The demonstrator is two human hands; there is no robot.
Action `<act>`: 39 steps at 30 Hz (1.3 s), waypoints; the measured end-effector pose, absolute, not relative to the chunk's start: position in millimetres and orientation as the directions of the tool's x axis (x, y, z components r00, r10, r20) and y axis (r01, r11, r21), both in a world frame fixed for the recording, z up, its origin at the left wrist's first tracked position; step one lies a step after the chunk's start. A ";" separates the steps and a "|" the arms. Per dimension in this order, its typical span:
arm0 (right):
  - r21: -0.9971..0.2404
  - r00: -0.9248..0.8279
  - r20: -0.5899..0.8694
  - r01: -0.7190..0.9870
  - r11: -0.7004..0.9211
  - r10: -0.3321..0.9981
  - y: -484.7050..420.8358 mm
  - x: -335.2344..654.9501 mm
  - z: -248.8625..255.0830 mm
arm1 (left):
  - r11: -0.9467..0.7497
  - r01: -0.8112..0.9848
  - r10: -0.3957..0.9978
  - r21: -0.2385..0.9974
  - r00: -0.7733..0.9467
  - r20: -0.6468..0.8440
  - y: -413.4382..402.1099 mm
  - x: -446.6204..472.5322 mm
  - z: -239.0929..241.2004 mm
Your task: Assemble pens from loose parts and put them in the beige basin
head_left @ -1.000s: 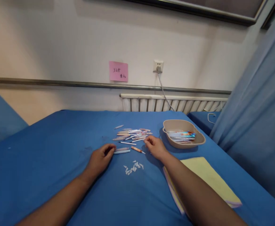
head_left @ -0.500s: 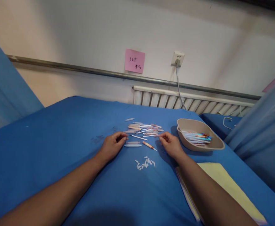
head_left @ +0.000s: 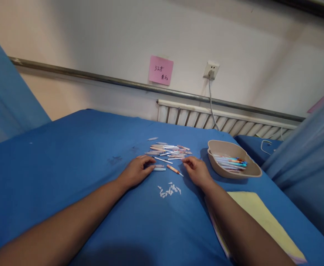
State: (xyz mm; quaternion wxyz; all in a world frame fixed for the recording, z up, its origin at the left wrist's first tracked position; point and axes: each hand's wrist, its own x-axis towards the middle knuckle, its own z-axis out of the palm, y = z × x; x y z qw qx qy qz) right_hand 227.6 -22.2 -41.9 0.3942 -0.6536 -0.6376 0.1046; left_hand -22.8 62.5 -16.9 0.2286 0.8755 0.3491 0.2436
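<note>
My left hand [head_left: 138,170] rests on the blue cloth. Its thumb and fingers are apart around the left ends of two pale pen barrels [head_left: 159,169]; a firm grip is not visible. My right hand [head_left: 198,171] is at the right side of the pile, thumb and forefinger slightly parted, with nothing visible between them. Between and beyond the hands lies a loose pile of pen barrels and white refills [head_left: 169,149]. Nearer me, an orange pen [head_left: 174,170] with a pale tip lies slanted. Several small white cone-shaped pen tips [head_left: 170,190] are scattered below it.
A beige basket [head_left: 255,171] holding several pens [head_left: 230,162] stands at the right. A yellow folded cloth or pad [head_left: 257,218] lies under my right forearm. Behind the blue-covered surface [head_left: 76,147] are a radiator [head_left: 191,116] and a wall with a pink note [head_left: 161,71].
My left hand has moved slightly right, over the ends of the pale barrels. My right hand has shifted a little left, and the pinkish piece at its fingertips no longer shows there.
</note>
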 end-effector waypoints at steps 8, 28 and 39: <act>-0.163 -0.104 0.160 0.978 0.130 0.982 1.8 181.6 -10.3 | -0.792 0.475 0.587 0.383 0.765 0.265 54.0 -24.7 -11.6; -0.683 0.236 0.344 0.727 0.069 0.909 -22.0 190.9 -15.4 | -0.837 0.491 0.544 0.242 0.796 0.265 41.4 -26.9 -8.7; -0.994 0.346 0.100 0.068 0.082 0.933 -31.8 190.8 -31.5 | -0.816 0.534 0.575 0.221 0.788 0.221 35.9 -17.1 -11.0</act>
